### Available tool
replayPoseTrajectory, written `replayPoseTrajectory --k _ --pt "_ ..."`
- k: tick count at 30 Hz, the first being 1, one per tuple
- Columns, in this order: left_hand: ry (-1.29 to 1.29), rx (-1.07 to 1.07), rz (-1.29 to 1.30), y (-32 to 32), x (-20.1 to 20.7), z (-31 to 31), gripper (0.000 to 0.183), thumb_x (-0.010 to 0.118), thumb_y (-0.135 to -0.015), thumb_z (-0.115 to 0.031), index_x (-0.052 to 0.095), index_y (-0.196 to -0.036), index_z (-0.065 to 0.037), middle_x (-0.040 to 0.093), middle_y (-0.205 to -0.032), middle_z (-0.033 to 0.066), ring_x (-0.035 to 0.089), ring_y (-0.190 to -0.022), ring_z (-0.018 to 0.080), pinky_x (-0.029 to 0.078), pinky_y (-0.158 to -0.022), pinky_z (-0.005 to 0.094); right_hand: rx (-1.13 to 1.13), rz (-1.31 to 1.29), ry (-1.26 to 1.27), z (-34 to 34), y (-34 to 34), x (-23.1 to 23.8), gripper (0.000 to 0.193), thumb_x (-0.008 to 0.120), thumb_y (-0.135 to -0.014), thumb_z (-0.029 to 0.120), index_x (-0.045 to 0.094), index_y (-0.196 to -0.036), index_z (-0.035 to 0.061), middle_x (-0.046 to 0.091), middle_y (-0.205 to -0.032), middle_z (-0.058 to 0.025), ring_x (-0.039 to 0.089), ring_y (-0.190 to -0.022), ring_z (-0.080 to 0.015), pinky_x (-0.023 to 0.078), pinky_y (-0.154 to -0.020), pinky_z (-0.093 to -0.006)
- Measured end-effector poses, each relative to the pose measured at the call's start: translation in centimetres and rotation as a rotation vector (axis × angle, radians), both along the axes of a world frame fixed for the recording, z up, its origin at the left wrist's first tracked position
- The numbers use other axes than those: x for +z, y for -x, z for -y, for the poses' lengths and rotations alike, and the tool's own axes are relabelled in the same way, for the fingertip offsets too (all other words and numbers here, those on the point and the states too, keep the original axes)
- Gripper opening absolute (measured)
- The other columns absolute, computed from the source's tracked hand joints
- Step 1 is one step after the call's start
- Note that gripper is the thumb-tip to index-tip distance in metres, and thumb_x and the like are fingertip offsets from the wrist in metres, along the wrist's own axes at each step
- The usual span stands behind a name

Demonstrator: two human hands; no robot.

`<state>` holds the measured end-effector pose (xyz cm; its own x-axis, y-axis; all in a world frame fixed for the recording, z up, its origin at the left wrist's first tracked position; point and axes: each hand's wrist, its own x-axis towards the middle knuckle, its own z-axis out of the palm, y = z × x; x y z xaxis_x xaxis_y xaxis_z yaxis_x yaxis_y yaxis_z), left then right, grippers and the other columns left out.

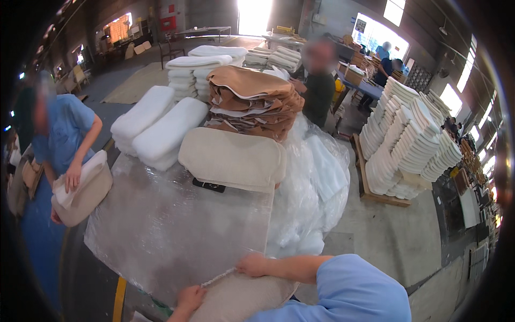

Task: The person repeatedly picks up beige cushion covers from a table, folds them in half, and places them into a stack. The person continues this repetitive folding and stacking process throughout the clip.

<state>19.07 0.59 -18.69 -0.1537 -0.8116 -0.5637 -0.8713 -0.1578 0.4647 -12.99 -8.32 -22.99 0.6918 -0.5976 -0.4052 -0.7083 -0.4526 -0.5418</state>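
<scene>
1. Head view — left one of two head-worn fisheye cameras — looks down and forward across the plastic-covered desk (177, 225).
2. Nearest: the wearer's fingers (244, 264) at 6 o'clock, a blue sleeve (359, 290) at 5.
3. Far off at 12 o'clock: a bright doorway (255, 17).
4. Straight edges bend outward.

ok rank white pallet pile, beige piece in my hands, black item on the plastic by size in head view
1. White pallet pile
2. Beige piece, cut off below
3. Black item

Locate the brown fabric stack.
Head view, upper centre: the brown fabric stack stands directly behind the beige cushion on the plastic sheet, white pads at its left.
</scene>
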Motion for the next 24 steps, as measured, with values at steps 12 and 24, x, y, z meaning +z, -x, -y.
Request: replayPoseTrajectory --k 12,24 --pt "0.307 1.108 -0.637 -5.9 -2.1 -3.8 0.023 0.068 -0.099 -0.026 0.074 -0.106 -0.004 0.077 -0.092 0.0075 0.074 -0.087 0.0251 0.057 -0.079 0.04 0.0 -0.137 -0.146 -1.8 -1.7 1.5 0.05 0.062 -0.1 0.054 0.071 -0.12 0.009 0.073 -0.121 -0.0173 0.07 -0.111 -0.0412 0.055 -0.096 -0.0521" --pt "0.375 0.756 -1.036 10.7 0.3 0.4 0.061 0.065 -0.106 -0.029 0.043 -0.157 -0.004 0.055 -0.151 0.0164 0.053 -0.138 0.0258 0.043 -0.115 0.0399 -0.771 0.524 -0.316 -7.4 -1.0 2.3 0.055 0.062 -0.103 0.048 0.066 -0.137 0.0054 0.077 -0.119 -0.0204 0.072 -0.111 -0.0392 0.054 -0.098 -0.0452"
